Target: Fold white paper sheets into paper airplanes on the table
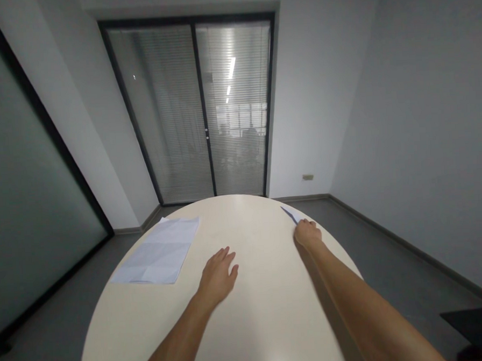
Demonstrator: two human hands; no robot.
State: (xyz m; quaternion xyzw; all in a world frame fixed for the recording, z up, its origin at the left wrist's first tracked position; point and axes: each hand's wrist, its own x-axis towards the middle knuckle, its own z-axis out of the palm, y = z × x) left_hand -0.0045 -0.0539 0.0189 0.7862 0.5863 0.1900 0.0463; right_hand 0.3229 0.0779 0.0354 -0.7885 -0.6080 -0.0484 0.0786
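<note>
Near the table's right edge, my right hand is closed on a piece of folded white paper. The paper's narrow pointed end, shaped like the nose of a paper plane, sticks out past the fingers toward the far left; the rest is hidden by the hand. My left hand hovers over or rests on the middle of the table, palm down, fingers apart, holding nothing. To its left lie creased white paper sheets, apart from the hand.
The round cream table fills the foreground. Beyond it stands a dark-framed glass partition with blinds. Grey walls rise on both sides, with a socket low on the far wall. A dark object shows at the lower right.
</note>
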